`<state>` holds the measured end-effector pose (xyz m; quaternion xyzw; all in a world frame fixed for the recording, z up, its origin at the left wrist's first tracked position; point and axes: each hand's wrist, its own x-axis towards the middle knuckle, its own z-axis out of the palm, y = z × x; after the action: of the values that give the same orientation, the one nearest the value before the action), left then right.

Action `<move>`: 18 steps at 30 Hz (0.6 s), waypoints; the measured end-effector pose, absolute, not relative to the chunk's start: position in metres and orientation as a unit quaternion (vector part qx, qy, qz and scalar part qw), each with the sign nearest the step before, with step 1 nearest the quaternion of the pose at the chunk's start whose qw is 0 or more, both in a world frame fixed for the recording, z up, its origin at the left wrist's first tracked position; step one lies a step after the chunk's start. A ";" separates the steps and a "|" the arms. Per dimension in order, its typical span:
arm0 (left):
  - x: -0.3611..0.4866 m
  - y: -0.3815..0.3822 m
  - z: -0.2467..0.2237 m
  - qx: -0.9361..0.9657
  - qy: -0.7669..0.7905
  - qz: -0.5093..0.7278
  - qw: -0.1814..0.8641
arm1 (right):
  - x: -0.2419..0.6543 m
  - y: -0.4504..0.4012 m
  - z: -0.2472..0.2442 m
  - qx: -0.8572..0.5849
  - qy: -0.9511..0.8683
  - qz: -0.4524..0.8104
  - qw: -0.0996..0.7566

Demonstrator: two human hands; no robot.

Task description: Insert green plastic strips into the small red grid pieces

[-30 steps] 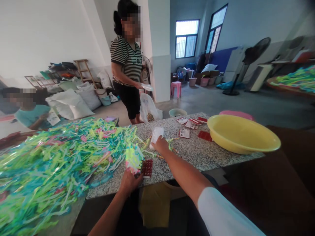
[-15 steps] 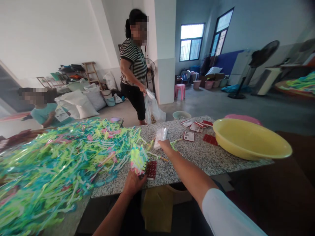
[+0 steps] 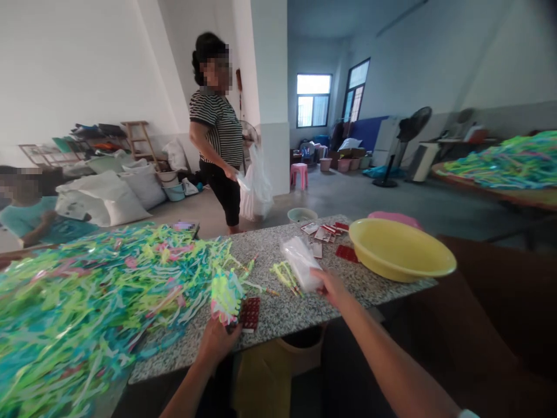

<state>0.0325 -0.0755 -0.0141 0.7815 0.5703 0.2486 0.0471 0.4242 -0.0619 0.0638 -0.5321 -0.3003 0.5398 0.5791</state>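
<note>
Near the counter's front edge, my left hand (image 3: 220, 341) is closed around a bunch of green, white, blue and pink soft strips (image 3: 227, 296). Just right of that hand lies a dark red patterned card (image 3: 250, 314). My right hand (image 3: 328, 285) grips the near end of a stack of clear plastic bags (image 3: 300, 258), held over the speckled stone counter (image 3: 278, 319). Beside the bags lie a few yellow-green strips (image 3: 285, 276). A large tangled heap of strips (image 3: 108, 290) covers the left side.
Red and white cards (image 3: 324, 233) lie toward the back, next to a yellow basin (image 3: 402, 249) at the right. Across the counter stands a person in a striped shirt (image 3: 217, 133), holding a plastic bag (image 3: 256, 186). Another person (image 3: 52, 217) sits at the far left.
My right hand has drawn the plastic bags rightward and nearer, uncovering the small strips beside them. My left hand keeps its bunch. The view has turned right, and the standing person's bag is lifted higher.
</note>
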 end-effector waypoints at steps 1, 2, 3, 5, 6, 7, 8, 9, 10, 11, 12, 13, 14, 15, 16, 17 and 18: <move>0.033 -0.075 -0.013 0.782 0.571 0.248 0.043 | 0.442 -0.076 0.058 -0.540 -0.309 0.528 0.578; 0.033 -0.075 -0.011 0.782 0.571 0.246 0.042 | 0.458 -0.090 0.052 -0.550 -0.314 0.516 0.576; 0.034 -0.075 -0.010 0.783 0.571 0.244 0.042 | 0.474 -0.103 0.046 -0.562 -0.316 0.505 0.574; 0.035 -0.075 -0.006 0.786 0.567 0.241 0.048 | 0.499 -0.125 0.035 -0.586 -0.314 0.488 0.566; 0.035 -0.075 -0.004 0.787 0.565 0.242 0.051 | 0.509 -0.134 0.032 -0.598 -0.315 0.484 0.556; 0.036 -0.076 -0.002 0.788 0.563 0.243 0.053 | 0.517 -0.143 0.030 -0.613 -0.319 0.477 0.544; 0.036 -0.076 0.000 0.789 0.561 0.246 0.055 | 0.523 -0.149 0.029 -0.634 -0.325 0.462 0.528; 0.035 -0.076 0.001 0.789 0.560 0.248 0.057 | 0.528 -0.155 0.029 -0.661 -0.333 0.439 0.509; 0.035 -0.076 0.001 0.789 0.558 0.250 0.061 | 0.532 -0.158 0.029 -0.688 -0.340 0.411 0.492; 0.035 -0.075 0.001 0.789 0.557 0.252 0.064 | 0.535 -0.160 0.030 -0.713 -0.347 0.379 0.477; 0.034 -0.074 0.000 0.788 0.557 0.252 0.068 | 0.538 -0.161 0.031 -0.733 -0.352 0.348 0.466; 0.033 -0.073 -0.001 0.787 0.558 0.254 0.072 | 0.540 -0.161 0.032 -0.749 -0.355 0.321 0.458; 0.033 -0.072 -0.001 0.783 0.561 0.258 0.077 | 0.543 -0.160 0.031 -0.759 -0.359 0.298 0.454; 0.033 -0.071 -0.001 0.778 0.565 0.262 0.084 | 0.546 -0.158 0.030 -0.767 -0.362 0.275 0.453; 0.033 -0.071 -0.001 0.773 0.569 0.266 0.090 | 0.548 -0.157 0.028 -0.775 -0.367 0.248 0.452; 0.034 -0.071 0.001 0.770 0.571 0.269 0.095 | 0.551 -0.156 0.025 -0.782 -0.373 0.218 0.449; 0.035 -0.071 0.003 0.767 0.574 0.271 0.098 | 0.553 -0.155 0.021 -0.789 -0.378 0.192 0.445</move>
<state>0.0351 -0.0711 0.0032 0.7665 0.5739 0.2711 0.0982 0.5531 -0.1547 0.0205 -0.7887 -0.3779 0.1918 0.4455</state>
